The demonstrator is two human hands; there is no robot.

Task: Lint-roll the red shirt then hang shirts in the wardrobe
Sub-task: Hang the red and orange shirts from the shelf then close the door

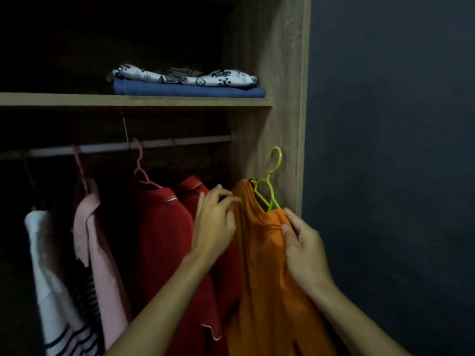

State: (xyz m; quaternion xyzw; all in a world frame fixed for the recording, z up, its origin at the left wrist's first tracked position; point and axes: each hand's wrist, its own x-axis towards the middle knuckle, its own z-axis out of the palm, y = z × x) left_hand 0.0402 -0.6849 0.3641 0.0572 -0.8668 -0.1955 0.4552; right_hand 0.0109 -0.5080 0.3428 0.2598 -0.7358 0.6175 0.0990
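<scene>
Pinching orange shirt (267,253) at collar w/ right hand (304,255) grip; left hand (214,224) fingers curled on its shoulder.

Both hands — left hand (214,222), right hand (304,250) — gripping orange shirt (264,278) on green hanger (270,181), below rail (128,147).

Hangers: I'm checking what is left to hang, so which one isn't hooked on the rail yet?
The green hanger carrying the orange shirt. Its hook is free, off the rail, both hands gripping the shirt; the pink hangers are hooked on.
</scene>
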